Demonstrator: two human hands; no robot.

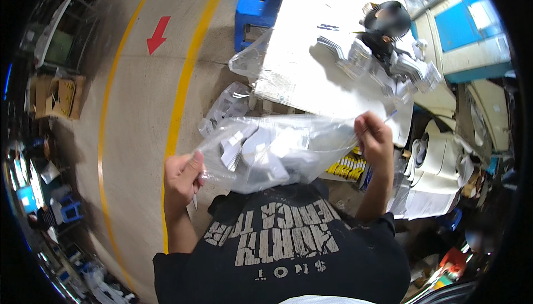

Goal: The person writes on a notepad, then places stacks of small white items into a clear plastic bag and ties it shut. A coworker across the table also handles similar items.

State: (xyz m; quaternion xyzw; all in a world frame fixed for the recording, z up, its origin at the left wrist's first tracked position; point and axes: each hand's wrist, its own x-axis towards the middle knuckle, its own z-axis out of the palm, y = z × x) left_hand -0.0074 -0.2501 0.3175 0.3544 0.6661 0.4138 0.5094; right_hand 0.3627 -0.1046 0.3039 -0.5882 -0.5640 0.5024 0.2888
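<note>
Clear plastic bag of small white parts stretched between both hands, held at chest height.

The left hand [180, 179] pinches the bag's left edge in a closed fist; the clear plastic bag [277, 151] sags in the middle under its white parts; the right hand [375, 137] grips the right edge, fingers closed. The film looks thin, soft and slippery, the load light but loose, so the edges seem the safest hold. The table [311, 76] lies just beyond.

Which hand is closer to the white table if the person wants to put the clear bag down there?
Probably the right hand. It grips the clear plastic bag of small white parts at the corner beside the white table. The left hand holds the far corner, out over the concrete floor.
</note>
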